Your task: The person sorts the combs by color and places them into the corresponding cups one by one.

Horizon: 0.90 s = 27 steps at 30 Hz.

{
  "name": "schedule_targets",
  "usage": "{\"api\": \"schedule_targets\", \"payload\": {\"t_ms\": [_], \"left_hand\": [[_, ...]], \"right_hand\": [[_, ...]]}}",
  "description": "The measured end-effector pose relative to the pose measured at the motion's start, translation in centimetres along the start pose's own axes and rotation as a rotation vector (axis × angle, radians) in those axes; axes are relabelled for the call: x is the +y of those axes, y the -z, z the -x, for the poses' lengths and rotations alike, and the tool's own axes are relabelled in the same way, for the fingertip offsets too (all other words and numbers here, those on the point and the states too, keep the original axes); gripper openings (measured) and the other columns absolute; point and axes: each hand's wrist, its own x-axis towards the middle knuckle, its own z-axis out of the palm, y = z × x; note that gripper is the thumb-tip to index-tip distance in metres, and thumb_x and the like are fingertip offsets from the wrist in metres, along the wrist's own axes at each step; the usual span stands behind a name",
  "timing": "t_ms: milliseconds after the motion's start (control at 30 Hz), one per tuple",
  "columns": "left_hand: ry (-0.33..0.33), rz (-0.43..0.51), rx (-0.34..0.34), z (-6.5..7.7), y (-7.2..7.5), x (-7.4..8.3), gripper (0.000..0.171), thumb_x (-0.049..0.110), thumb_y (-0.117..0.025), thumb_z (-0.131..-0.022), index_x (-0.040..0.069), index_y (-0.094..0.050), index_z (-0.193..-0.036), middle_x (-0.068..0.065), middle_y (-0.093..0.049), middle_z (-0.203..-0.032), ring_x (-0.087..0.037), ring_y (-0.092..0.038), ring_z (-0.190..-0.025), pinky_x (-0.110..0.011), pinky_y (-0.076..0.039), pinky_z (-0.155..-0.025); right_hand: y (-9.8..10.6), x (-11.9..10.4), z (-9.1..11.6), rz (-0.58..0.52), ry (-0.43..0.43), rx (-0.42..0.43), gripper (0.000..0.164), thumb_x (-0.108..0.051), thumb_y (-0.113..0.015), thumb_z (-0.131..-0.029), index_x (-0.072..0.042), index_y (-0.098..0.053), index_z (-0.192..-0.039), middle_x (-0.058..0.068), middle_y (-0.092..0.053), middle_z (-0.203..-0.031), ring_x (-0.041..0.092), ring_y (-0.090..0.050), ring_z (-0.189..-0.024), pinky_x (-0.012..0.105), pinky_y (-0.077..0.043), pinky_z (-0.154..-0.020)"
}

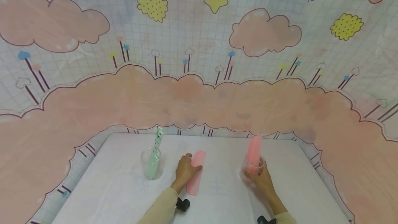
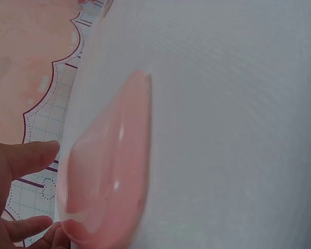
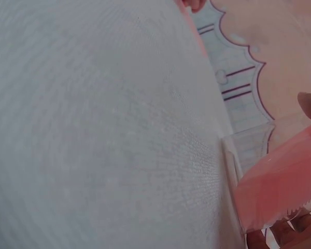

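My left hand (image 1: 185, 170) is spread over a glossy pink trough-shaped piece (image 1: 195, 179) lying on the table. In the left wrist view, a straight digit stands apart from this pink piece (image 2: 114, 176), while other fingertips are at its lower end. My right hand (image 1: 260, 178) holds a clear plastic cup (image 1: 244, 174), its fingers round the side. Standing in that cup is a pink comb-like item (image 1: 254, 149); the right wrist view shows a toothed edge on the pink item (image 3: 280, 181). The cup's base appears to be on the table.
At the left stands another clear cup (image 1: 144, 165) holding a mint-green item (image 1: 153, 163) with a spotted handle. The white table (image 1: 224, 196) ends at a patterned cloth backdrop (image 1: 199, 103) with clouds and stars. Black wrist mounts (image 1: 182, 204) sit on both wrists.
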Motion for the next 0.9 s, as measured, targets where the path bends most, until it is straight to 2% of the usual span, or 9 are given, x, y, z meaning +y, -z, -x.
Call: {"api": "schedule_targets", "payload": {"t_ms": [400,633,767,900], "left_hand": [[0.007,-0.108,-0.002,-0.6,-0.4,0.2,0.064,0.026,-0.084,-0.068,0.000,-0.060,-0.121,-0.019,-0.061,-0.106,-0.033,-0.057,-0.097,-0.049,-0.050,-0.080],[0.029,-0.087,-0.058,-1.4,0.3,0.5,0.059,0.022,-0.082,-0.067,-0.004,-0.061,-0.116,-0.019,-0.061,-0.101,-0.031,-0.058,-0.092,-0.049,-0.050,-0.079],[0.048,-0.063,-0.088,-1.7,0.5,0.5,0.051,0.020,-0.079,-0.072,-0.003,-0.060,-0.113,-0.018,-0.065,-0.102,-0.031,-0.062,-0.091,-0.048,-0.050,-0.079],[0.063,-0.031,-0.089,-1.7,0.7,0.5,0.040,0.019,-0.074,-0.078,0.001,-0.059,-0.110,-0.015,-0.069,-0.101,-0.028,-0.064,-0.087,-0.047,-0.050,-0.076]], "right_hand": [[-0.2,-0.1,-0.1,0.000,0.000,0.007,0.098,-0.033,-0.075,-0.085,-0.010,-0.011,-0.156,0.025,-0.040,-0.146,0.035,-0.053,-0.119,0.031,-0.050,-0.084],[-0.3,-0.3,-0.3,-0.028,-0.027,-0.002,0.099,-0.036,-0.075,-0.085,-0.013,-0.009,-0.157,0.023,-0.037,-0.148,0.036,-0.052,-0.120,0.034,-0.053,-0.085],[-0.3,-0.4,-0.3,-0.017,-0.027,-0.007,0.099,-0.038,-0.074,-0.086,-0.014,-0.009,-0.157,0.022,-0.038,-0.148,0.036,-0.051,-0.122,0.037,-0.052,-0.088],[-0.3,-0.4,-0.3,-0.011,-0.025,-0.006,0.098,-0.036,-0.074,-0.086,-0.014,-0.009,-0.156,0.022,-0.039,-0.146,0.036,-0.051,-0.121,0.039,-0.052,-0.089]]}}
